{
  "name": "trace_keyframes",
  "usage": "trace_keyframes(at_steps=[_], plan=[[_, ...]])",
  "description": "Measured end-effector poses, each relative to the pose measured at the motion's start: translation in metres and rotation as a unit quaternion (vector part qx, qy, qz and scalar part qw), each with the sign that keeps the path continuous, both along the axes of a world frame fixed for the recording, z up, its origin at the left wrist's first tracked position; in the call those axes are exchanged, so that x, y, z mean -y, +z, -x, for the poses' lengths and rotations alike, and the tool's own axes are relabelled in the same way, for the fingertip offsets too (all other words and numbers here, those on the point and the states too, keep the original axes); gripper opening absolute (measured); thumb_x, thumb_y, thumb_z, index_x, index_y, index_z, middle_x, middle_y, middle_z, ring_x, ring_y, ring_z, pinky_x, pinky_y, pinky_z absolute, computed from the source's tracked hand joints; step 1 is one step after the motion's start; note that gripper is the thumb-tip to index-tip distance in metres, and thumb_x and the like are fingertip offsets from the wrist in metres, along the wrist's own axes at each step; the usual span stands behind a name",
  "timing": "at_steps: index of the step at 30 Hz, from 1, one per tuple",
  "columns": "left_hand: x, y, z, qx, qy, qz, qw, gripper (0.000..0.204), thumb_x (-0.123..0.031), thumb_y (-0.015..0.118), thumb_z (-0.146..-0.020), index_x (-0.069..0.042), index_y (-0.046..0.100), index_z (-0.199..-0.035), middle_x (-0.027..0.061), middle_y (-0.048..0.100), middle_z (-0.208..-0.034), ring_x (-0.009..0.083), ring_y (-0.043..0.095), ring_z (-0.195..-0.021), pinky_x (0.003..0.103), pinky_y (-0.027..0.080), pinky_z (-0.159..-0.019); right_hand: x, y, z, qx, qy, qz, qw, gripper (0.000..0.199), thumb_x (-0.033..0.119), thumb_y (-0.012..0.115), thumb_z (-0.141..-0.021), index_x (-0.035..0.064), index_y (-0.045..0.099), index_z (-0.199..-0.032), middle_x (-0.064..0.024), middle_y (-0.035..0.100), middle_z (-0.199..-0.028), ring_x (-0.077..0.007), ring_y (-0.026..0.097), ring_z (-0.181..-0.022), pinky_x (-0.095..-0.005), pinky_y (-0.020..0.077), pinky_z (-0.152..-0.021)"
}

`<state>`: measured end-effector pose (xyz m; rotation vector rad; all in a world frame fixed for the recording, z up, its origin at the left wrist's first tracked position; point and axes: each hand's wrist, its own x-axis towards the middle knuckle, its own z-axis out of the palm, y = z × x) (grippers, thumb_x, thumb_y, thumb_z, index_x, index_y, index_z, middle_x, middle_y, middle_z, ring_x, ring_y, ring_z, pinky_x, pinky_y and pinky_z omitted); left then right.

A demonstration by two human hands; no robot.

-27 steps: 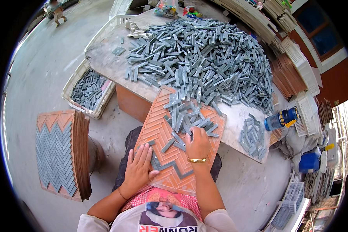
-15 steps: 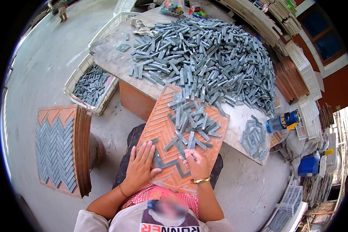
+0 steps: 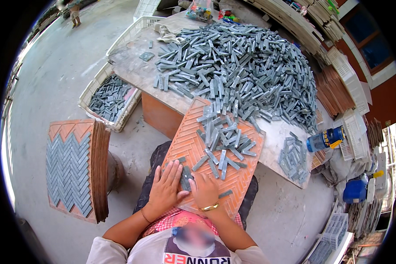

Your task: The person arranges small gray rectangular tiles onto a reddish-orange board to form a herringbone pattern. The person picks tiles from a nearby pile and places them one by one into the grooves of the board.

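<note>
An orange herringbone-grooved tray [image 3: 193, 138] leans from my lap up against the table edge. Several loose grey stone strips [image 3: 222, 141] lie scattered on its upper half. My left hand [image 3: 165, 189] lies flat with fingers spread on the tray's near corner. My right hand [image 3: 204, 189], with a gold bracelet at the wrist, rests beside it, fingers bent down onto a few grey strips [image 3: 185, 176] lying between the two hands. Whether either hand grips a strip is hidden.
A big heap of grey strips [image 3: 246, 66] covers the table [image 3: 132, 66]. A white crate [image 3: 110, 99] of strips sits on the floor at left. A stack of trays [image 3: 75, 167] with a filled grey herringbone stands at my left. Blue bottle [image 3: 325, 138] at right.
My right hand has drawn back from the strips in the tray's middle down to its near end, beside my left hand. My left hand has stayed flat on the tray.
</note>
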<state>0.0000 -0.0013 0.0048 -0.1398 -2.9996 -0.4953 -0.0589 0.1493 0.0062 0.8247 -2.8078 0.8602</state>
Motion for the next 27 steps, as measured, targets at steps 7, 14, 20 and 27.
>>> trace_keyframes(at_steps=[7,14,20,27], plan=[[-0.001,0.001,0.001,0.009,-0.002,-0.005,1.000,0.081,-0.055,0.049,-0.084,0.001,0.034,-0.140,0.0148,0.030,-0.148,0.0264,0.024,-0.139,0.049,0.012,-0.113,0.002,-0.013,0.010,-0.018,0.018,0.009,1.000,0.020,0.013,0.061,-0.083,0.0080,0.061,-0.102,-0.0097,0.060,-0.086,-0.0309,0.061,-0.069,-0.0395,0.0494,-0.060],[0.000,-0.001,0.000,0.014,-0.003,-0.013,1.000,0.083,-0.058,0.049,-0.082,0.000,0.034,-0.140,0.0141,0.030,-0.149,0.0268,0.024,-0.139,0.050,0.011,-0.113,-0.021,0.012,0.037,-0.002,-0.049,0.103,0.993,0.010,0.007,0.064,-0.081,0.0027,0.064,-0.090,-0.0127,0.065,-0.079,-0.0280,0.063,-0.069,-0.0346,0.0487,-0.060],[-0.007,0.001,-0.007,-0.029,-0.025,-0.003,0.999,0.082,-0.058,0.049,-0.082,-0.001,0.035,-0.140,0.0131,0.032,-0.148,0.0275,0.025,-0.139,0.053,0.008,-0.112,-0.057,0.025,0.056,-0.004,-0.054,0.069,0.996,0.013,0.013,0.067,-0.079,0.0057,0.064,-0.090,-0.0117,0.062,-0.080,-0.0316,0.060,-0.069,-0.0388,0.0474,-0.059],[-0.019,-0.005,-0.003,0.028,-0.055,0.002,0.998,0.084,-0.056,0.052,-0.083,0.001,0.032,-0.141,0.0158,0.031,-0.148,0.0286,0.025,-0.139,0.052,0.005,-0.113,-0.053,0.014,0.028,-0.064,-0.095,-0.052,0.992,0.020,0.015,0.073,-0.073,0.0056,0.067,-0.090,-0.0087,0.061,-0.084,-0.0259,0.060,-0.069,-0.0357,0.0479,-0.063]])
